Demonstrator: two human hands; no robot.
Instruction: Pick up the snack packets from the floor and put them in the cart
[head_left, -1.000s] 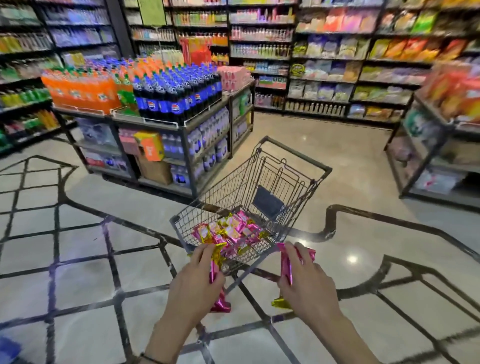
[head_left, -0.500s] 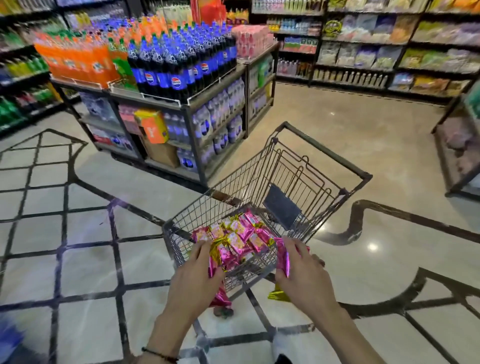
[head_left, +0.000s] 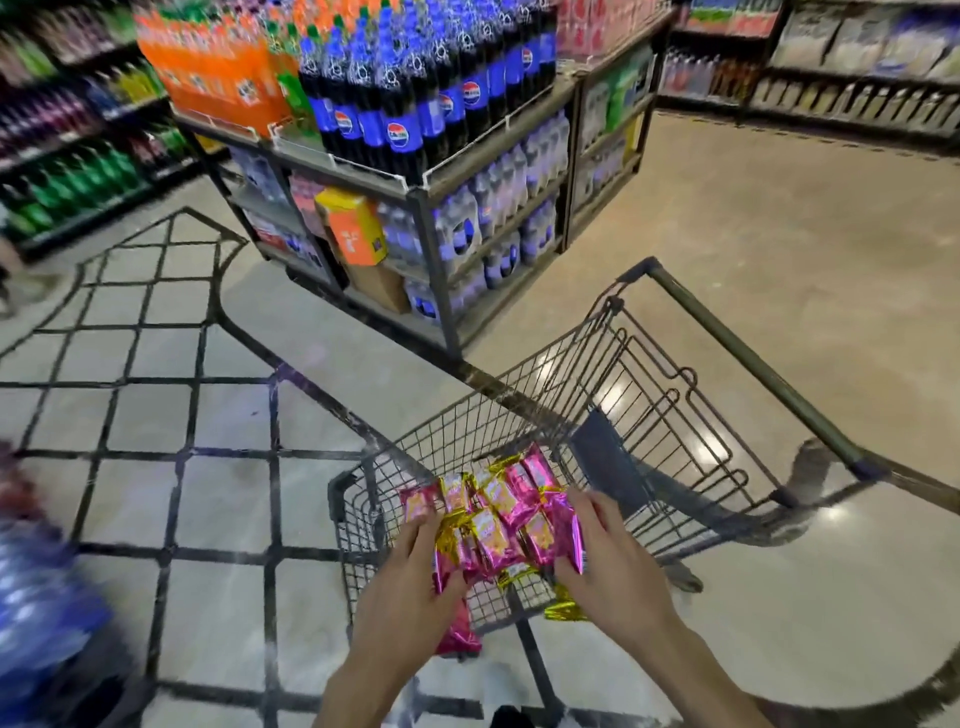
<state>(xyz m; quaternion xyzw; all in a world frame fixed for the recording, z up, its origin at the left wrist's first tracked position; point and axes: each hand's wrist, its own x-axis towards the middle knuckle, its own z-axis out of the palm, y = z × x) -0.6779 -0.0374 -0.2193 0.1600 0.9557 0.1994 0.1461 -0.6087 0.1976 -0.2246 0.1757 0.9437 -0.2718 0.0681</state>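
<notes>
Closer than a second ago, the wire shopping cart fills my view, its pink-and-gold snack packets heaped at the near end. Over that heap, my left hand and right hand each have fingers clenched round one more of them. Light, crinkly, likely slippery; I judge a pinch across the body safest.
</notes>
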